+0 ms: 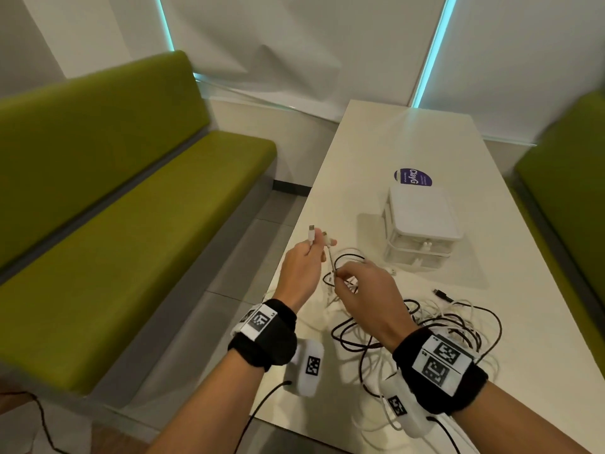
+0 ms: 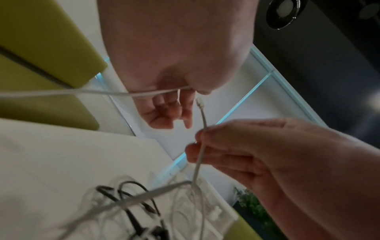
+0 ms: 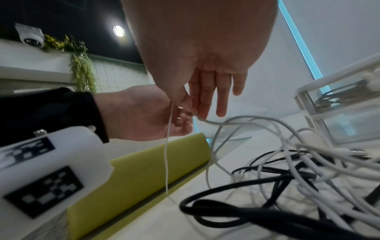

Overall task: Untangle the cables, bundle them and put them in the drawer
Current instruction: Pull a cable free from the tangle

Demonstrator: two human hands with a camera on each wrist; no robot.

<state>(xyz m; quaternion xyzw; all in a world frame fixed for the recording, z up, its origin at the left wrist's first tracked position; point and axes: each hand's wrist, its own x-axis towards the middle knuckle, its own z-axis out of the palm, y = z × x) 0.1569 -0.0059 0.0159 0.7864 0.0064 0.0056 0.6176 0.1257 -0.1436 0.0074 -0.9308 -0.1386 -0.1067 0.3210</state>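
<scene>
A tangle of black and white cables (image 1: 425,326) lies on the white table (image 1: 376,152) under my right forearm. My left hand (image 1: 316,247) is raised over the table's left edge and grips a white cable (image 1: 310,235) near its plug, which points up. My right hand (image 1: 339,273), just right of it, pinches a second stretch of white cable (image 2: 203,116) below its small connector. This stretch runs down into the tangle (image 3: 287,162). The small white drawer unit (image 1: 422,227) stands beyond the hands, its two clear drawers pushed in.
A purple round sticker (image 1: 413,177) lies behind the drawer unit. Green benches (image 1: 131,191) flank the table on both sides. A loose black plug (image 1: 442,294) lies right of the hands. Something dark shows through the upper drawer (image 3: 333,97).
</scene>
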